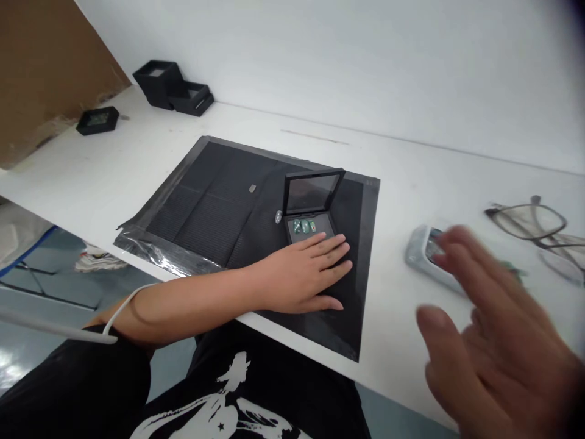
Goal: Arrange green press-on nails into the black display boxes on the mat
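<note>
My left hand (pixel 306 271) lies flat and open on a black mat (pixel 219 201), its fingertips against the front of a small black box (pixel 308 225) whose hinged lid stands up. Inside the box sit a few small green and red pieces. Two tiny pale pieces (pixel 253 188) lie loose on the mat near the box. My right hand (pixel 493 329) hovers blurred over the white table, fingers spread and open, holding nothing. Its fingertips are just above a small grey tray (pixel 423 253).
Eyeglasses (pixel 534 225) lie at the right on the white table (pixel 137 158). Black boxes (pixel 173 85) and a flat black case (pixel 97 119) sit at the back left beside brown cardboard (pixel 41 67). A white cable crosses my left forearm.
</note>
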{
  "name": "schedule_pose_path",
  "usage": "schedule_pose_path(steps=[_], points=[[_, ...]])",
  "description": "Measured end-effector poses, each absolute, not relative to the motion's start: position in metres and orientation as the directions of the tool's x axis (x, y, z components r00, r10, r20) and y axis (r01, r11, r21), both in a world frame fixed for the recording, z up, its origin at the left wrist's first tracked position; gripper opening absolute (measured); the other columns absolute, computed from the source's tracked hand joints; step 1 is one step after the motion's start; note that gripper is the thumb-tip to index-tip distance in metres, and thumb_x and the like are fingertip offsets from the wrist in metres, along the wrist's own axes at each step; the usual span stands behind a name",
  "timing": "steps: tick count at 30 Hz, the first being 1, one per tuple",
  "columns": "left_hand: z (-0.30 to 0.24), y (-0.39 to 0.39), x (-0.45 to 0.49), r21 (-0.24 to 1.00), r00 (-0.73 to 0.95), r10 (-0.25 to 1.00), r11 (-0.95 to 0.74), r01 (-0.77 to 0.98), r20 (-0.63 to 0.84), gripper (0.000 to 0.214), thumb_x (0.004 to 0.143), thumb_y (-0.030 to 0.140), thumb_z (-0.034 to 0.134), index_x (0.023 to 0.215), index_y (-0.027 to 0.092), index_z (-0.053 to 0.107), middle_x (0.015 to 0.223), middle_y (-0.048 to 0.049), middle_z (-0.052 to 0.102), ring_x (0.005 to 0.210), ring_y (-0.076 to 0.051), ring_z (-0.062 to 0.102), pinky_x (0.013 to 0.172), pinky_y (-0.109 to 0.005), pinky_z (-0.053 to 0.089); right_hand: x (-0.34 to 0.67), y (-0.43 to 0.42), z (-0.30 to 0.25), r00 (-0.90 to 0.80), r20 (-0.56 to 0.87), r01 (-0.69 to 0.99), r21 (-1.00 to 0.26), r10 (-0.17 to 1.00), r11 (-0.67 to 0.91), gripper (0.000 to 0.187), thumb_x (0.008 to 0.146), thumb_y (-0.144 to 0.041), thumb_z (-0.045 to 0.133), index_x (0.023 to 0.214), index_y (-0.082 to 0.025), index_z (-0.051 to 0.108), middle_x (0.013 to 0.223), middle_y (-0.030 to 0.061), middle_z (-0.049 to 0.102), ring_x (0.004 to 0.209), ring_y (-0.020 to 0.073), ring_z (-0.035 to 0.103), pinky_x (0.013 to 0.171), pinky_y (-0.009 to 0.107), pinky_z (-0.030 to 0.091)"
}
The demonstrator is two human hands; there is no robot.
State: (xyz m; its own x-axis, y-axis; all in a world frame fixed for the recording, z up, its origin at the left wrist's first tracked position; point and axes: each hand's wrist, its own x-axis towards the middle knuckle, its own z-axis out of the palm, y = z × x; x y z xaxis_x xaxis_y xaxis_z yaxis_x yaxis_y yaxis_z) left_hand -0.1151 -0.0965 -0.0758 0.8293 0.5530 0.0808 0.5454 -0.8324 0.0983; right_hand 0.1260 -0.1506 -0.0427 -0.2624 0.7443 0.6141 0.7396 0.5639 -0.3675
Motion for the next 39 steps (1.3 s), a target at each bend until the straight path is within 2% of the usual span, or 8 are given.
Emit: schedule_pose_path(steps=[2,5,10,14,17,22,34,39], points=[[-0.078,-0.099,-0.115,0.102,0.776,0.627,-0.778,0.619,0.072,0.075,0.101,0.061,0.032,0.151,0.006,0.04,0.161,-0.0238,0.031,0.155,-0.036,0.021,0.128,-0.049,0.022,0.111,-0.127,-0.046,-0.266,0.639,0.711,-0.376,0.722,0.595,0.059,0.088,-0.018,0.068,0.141,-0.04,0.057,0.132,0.0034,0.069,0.113,0.0299,0.069,0.093,0.048,0.058],[-0.079,-0.1,-0.116,0.106,0.729,0.68,-0.733,0.672,0.078,0.082,0.099,0.065,0.031,0.154,0.005,0.031,0.163,-0.0257,0.022,0.156,-0.036,0.015,0.128,-0.05,0.02,0.103,-0.107,-0.054,-0.356,0.565,0.703,-0.363,0.744,0.612,0.046,0.089,-0.017,0.066,0.132,-0.033,0.064,0.121,0.0055,0.073,0.106,0.0275,0.071,0.094,0.045,0.057],[-0.076,-0.101,-0.114,0.104,0.81,0.578,-0.816,0.569,0.102,0.077,0.1,0.063,0.033,0.154,0.009,0.032,0.164,-0.0169,0.028,0.155,-0.031,0.024,0.128,-0.048,0.021,0.1,-0.091,-0.057,-0.477,0.416,0.731,-0.3,0.774,0.613,0.032,0.096,-0.026,0.055,0.125,-0.023,0.067,0.116,0.0113,0.074,0.104,0.0299,0.07,0.086,0.046,0.058],[-0.075,-0.102,-0.112,0.136,0.871,0.491,-0.864,0.484,0.021,0.062,0.103,0.051,0.037,0.152,0.013,0.039,0.156,-0.0122,0.045,0.148,-0.026,0.041,0.126,-0.043,0.029,0.087,-0.065,-0.058,-0.346,0.261,0.739,-0.515,0.901,0.433,0.027,0.093,-0.036,0.059,0.111,-0.024,0.075,0.092,0.0064,0.077,0.075,0.0227,0.071,0.06,0.036,0.056],[-0.075,-0.1,-0.113,0.164,0.873,0.487,-0.863,0.478,0.02,0.059,0.103,0.049,0.04,0.149,0.012,0.044,0.155,-0.0118,0.046,0.147,-0.024,0.042,0.127,-0.041,0.028,0.074,-0.046,-0.063,-0.332,0.152,0.723,-0.593,0.931,0.355,0.026,0.086,-0.042,0.068,0.103,-0.025,0.077,0.079,0.0024,0.074,0.063,0.0186,0.065,0.056,0.034,0.051],[-0.072,-0.097,-0.114,0.177,0.878,0.478,-0.865,0.469,0.009,0.057,0.103,0.049,0.041,0.146,0.013,0.049,0.154,-0.0099,0.048,0.147,-0.023,0.042,0.128,-0.04,0.025,0.064,-0.035,-0.075,-0.377,0.203,0.778,-0.461,0.904,0.427,0.023,0.082,-0.042,0.072,0.098,-0.026,0.079,0.087,0.0032,0.073,0.08,0.0236,0.067,0.068,0.04,0.051],[-0.074,-0.1,-0.116,0.188,0.871,0.49,-0.86,0.475,0.04,0.054,0.102,0.046,0.042,0.145,0.014,0.05,0.155,-0.0104,0.047,0.146,-0.023,0.043,0.126,-0.039,0.029,0.074,-0.022,-0.083,-0.551,0.204,0.662,-0.483,0.809,0.573,0.027,0.095,-0.028,0.055,0.107,-0.024,0.079,0.095,0.0072,0.069,0.089,0.0239,0.065,0.075,0.04,0.052],[-0.075,-0.1,-0.116,0.206,0.866,0.495,-0.856,0.474,0.065,0.054,0.101,0.046,0.045,0.144,0.013,0.052,0.154,-0.0114,0.048,0.145,-0.023,0.045,0.125,-0.04,0.03,0.067,-0.018,-0.087,-0.532,0.344,0.608,-0.48,0.773,0.632,0.032,0.091,-0.016,0.049,0.095,-0.023,0.08,0.096,0.0087,0.07,0.091,0.0246,0.066,0.079,0.042,0.053]])
